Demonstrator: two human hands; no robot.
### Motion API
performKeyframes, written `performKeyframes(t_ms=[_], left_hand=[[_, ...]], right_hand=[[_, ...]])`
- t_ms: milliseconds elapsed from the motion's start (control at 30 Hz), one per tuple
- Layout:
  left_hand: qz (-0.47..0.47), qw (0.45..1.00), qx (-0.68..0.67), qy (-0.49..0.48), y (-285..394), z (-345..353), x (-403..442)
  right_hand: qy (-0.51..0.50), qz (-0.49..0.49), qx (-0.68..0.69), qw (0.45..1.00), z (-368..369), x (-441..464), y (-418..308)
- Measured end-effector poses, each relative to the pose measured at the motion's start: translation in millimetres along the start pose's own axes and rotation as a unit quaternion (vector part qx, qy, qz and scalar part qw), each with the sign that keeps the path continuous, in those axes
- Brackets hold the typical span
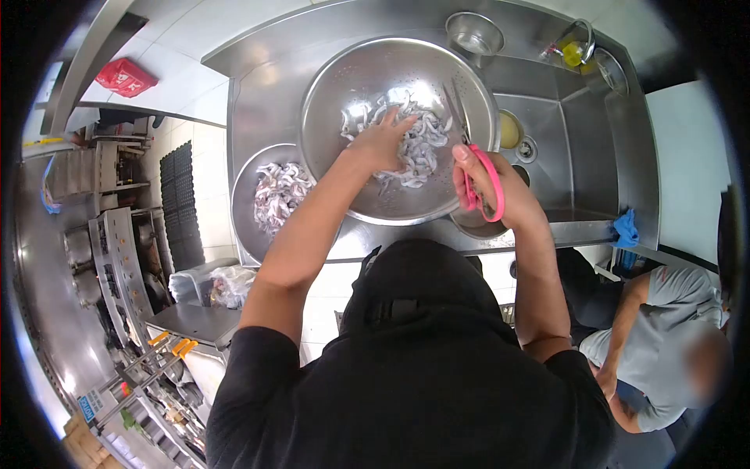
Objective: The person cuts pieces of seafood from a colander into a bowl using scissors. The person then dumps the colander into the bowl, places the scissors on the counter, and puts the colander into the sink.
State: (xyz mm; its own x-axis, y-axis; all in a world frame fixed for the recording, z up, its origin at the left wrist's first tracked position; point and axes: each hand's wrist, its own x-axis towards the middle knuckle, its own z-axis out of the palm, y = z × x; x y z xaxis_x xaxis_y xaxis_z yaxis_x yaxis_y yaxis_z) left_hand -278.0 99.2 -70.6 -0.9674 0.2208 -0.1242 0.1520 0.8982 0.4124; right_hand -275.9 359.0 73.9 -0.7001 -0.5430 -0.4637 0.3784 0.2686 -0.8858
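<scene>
My left hand point(381, 147) reaches into a large steel colander point(336, 82), its fingers spread over a pile of pale grey, shrimp-like raw seafood point(422, 152). Whether a piece lies under the fingertips is hidden by the hand. At the colander's right rim, my right hand point(500, 187) is closed around the pink handles of a pair of scissors point(488, 184). The metal blades point up and away, over the inside of the colander. To the left, partly under the colander's rim, a steel bowl point(244, 191) holds more pale, pinkish-white seafood pieces point(280, 194).
A steel sink point(601, 148) with a drain and a tap lies on the right. One small steel bowl point(475, 33) stands behind the colander. A blue cloth point(626, 228) hangs on the front edge. Another person point(664, 336) sits at lower right; shelving stands left.
</scene>
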Motion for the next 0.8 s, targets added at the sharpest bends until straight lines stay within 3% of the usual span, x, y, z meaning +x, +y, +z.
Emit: performKeyframes(t_ms=[100, 200, 300, 400, 500, 533, 633, 767, 800], left_hand=[[-0.019, 0.993, 0.040, -0.108, 8.1, -5.5, 22.5], [-0.046, 0.988, 0.045, -0.143, 4.4, 12.5, 34.1], [-0.001, 0.993, 0.021, -0.115, -11.9, 29.0, 34.7], [-0.051, 0.988, -0.082, -0.122, -22.9, 30.3, 35.0], [-0.119, 0.975, -0.149, -0.116, -11.9, -13.2, 23.6], [-0.108, 0.978, -0.164, -0.064, -12.5, -24.2, 15.5], [-0.130, 0.969, -0.205, -0.043, -5.7, -66.8, 3.9], [-0.096, 0.963, -0.234, -0.090, 2.3, -120.7, -10.5], [-0.097, 0.968, -0.223, -0.063, 6.7, -130.2, -15.5]], right_hand=[[0.011, -0.005, 0.012, 1.000, -9.3, -2.7, 5.0], [0.011, -0.004, 0.026, 1.000, -13.4, -5.5, 5.8], [0.007, -0.012, 0.043, 0.999, -13.2, -4.3, 12.2], [-0.008, -0.011, 0.023, 1.000, -13.1, -2.7, 12.8], [-0.009, -0.023, -0.007, 1.000, -12.7, -5.9, 1.9], [-0.007, -0.029, -0.003, 1.000, -11.9, -5.5, 2.6], [0.000, -0.043, -0.003, 0.999, -9.8, -4.2, -1.9], [0.003, -0.046, 0.010, 0.999, -5.1, -3.0, -7.2], [0.001, -0.048, 0.022, 0.999, -3.7, -1.8, -7.0]])
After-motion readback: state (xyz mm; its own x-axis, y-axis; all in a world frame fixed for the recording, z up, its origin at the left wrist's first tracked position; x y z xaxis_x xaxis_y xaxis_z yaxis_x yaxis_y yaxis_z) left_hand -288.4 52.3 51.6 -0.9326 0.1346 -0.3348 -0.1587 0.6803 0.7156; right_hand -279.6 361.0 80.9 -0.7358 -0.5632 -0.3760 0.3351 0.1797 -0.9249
